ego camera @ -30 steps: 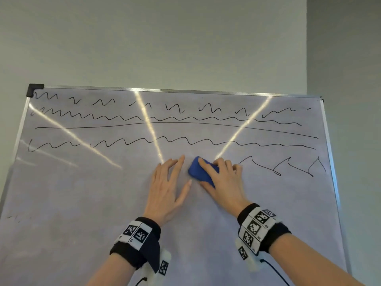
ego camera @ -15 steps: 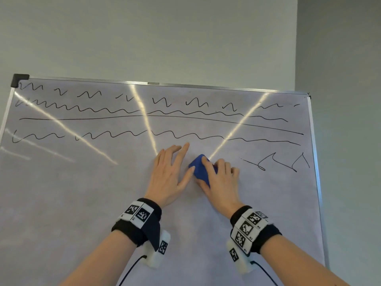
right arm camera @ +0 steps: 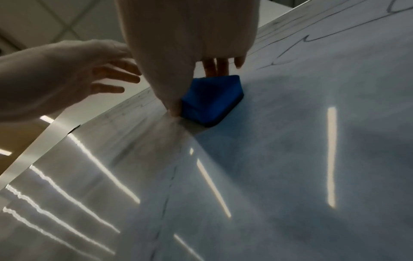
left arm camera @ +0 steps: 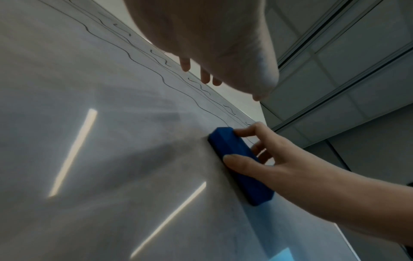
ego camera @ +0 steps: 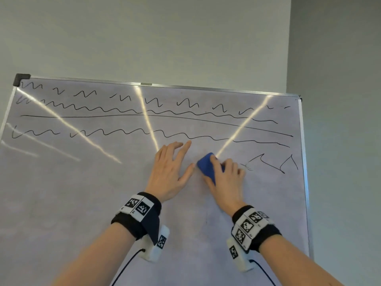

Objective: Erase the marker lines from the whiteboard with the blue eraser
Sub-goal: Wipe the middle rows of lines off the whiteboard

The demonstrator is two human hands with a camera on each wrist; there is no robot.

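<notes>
Backdrop: plain pale wall (ego camera: 144, 38) behind a large white whiteboard with a silver metal frame (ego camera: 61, 203); ceiling panels show in the wrist views.
Whiteboard surface: bright streaks of reflected light (ego camera: 148, 124) cross it, and grey smudging covers the lower part.
Marker lines: black wavy marker lines (ego camera: 123, 132) run in rows across the upper part, from near the left edge to near the right edge; a few zigzag strokes (ego camera: 272, 164) sit near the right edge, just right of the eraser.
Eraser: blue block-shaped whiteboard eraser (ego camera: 206, 166) lies flat against the board, right of centre, below the lowest wavy row.
Right hand: right hand (ego camera: 226, 182) grips the eraser, thumb on its near long side (left arm camera: 236, 164) and fingers (left arm camera: 252, 130) curled over the far side, clamped on it.
Left hand: left hand (ego camera: 171, 172) is just left of the eraser, fingers straight and spread apart; whether the palm touches the board I cannot tell, and its thumb tip is close beside the eraser's corner.
Wrists: black bands with black-and-white square markers (ego camera: 140, 207) wrap both wrists.
</notes>
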